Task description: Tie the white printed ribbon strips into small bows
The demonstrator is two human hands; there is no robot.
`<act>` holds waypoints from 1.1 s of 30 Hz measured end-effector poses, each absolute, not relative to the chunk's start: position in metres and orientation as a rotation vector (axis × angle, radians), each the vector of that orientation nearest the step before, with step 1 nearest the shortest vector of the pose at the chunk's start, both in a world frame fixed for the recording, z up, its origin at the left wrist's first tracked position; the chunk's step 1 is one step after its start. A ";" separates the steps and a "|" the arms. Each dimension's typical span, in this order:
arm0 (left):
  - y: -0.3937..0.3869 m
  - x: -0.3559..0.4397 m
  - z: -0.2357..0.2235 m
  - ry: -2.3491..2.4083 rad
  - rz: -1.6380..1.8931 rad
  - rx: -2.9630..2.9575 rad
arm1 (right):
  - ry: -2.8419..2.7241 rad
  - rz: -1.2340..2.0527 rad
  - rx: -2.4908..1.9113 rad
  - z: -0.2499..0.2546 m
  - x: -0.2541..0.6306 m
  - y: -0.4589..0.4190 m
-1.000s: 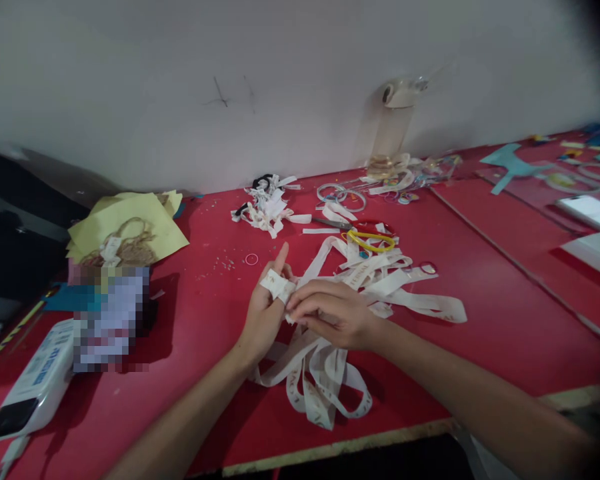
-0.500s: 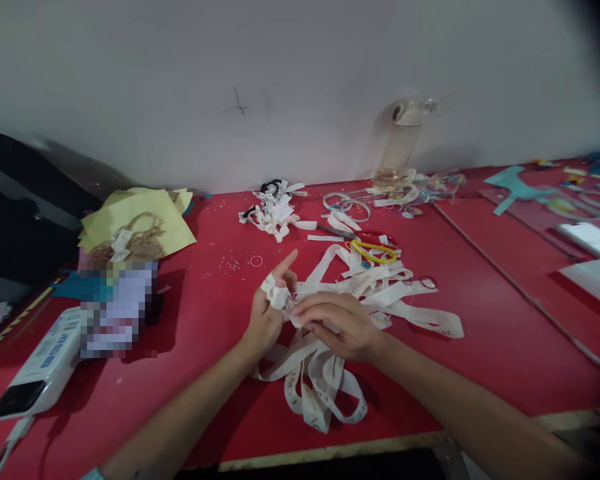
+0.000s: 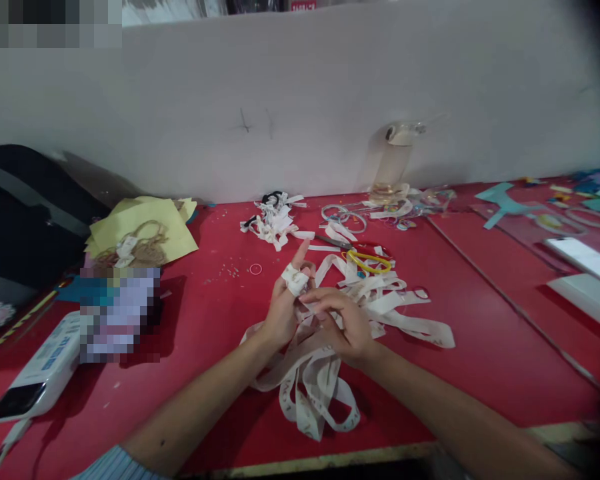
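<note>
A white ribbon with printed lettering (image 3: 303, 407) lies in loose loops on the red table, and one end is wound around the fingers of my left hand (image 3: 283, 313). That hand's index finger points upward while the others curl in against the ribbon. My right hand (image 3: 350, 327), thumb and fingertips drawn together, meets the ribbon close beside the left hand; its fingertips partly cover the spot. Beyond my hands lie scissors (image 3: 375, 261) with yellow and red on the handles. A heap of white ribbon bows with black bands (image 3: 275, 220) sits farther back.
A clear bottle (image 3: 393, 167) stands against the grey wall. Yellow paper sheets (image 3: 145, 230) with twine are at left, near a white power bank (image 3: 50, 370) with a cable. Rings and scraps lie at back right, a phone (image 3: 580, 257) farther right. A seam crosses the table.
My view has tilted up, showing things above the wall. The ribbon around my left fingers now looks like a flatter, tighter band, and my right fingertips have shifted slightly beside it.
</note>
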State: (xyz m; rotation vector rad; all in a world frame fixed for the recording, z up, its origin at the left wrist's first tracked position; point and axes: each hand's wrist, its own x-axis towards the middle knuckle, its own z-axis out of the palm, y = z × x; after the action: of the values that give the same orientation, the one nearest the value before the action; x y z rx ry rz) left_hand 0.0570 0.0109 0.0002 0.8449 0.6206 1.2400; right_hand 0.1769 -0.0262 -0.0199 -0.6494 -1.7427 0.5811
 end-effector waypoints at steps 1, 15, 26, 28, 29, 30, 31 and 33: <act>0.010 0.060 -0.002 0.653 1.238 0.803 | -1.726 0.609 -0.640 -0.021 0.176 -0.027; 0.014 0.061 -0.026 0.843 1.246 0.861 | -1.696 0.788 -0.908 -0.025 0.176 -0.020; 0.008 0.063 -0.024 0.877 1.175 1.005 | -1.828 0.573 -0.902 -0.019 0.183 -0.011; 0.007 0.064 -0.024 0.919 1.195 1.035 | -1.861 0.503 -0.913 -0.021 0.183 -0.009; 0.006 0.064 -0.023 0.940 1.203 1.060 | -1.870 0.473 -0.926 -0.022 0.183 -0.007; 0.005 0.064 -0.021 0.959 1.205 1.092 | -1.873 0.445 -0.940 -0.023 0.182 -0.006; 0.004 0.064 -0.019 0.976 1.210 1.128 | -1.875 0.417 -0.950 -0.023 0.182 -0.005; 0.002 0.064 -0.015 1.003 1.222 1.193 | -1.890 0.357 -0.952 -0.024 0.182 -0.004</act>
State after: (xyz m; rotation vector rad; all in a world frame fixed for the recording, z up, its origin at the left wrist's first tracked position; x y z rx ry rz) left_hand 0.0636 0.0020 -0.0151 1.1929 1.0031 1.2223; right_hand 0.1820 -0.0040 -0.0242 -0.9521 -1.8903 0.3574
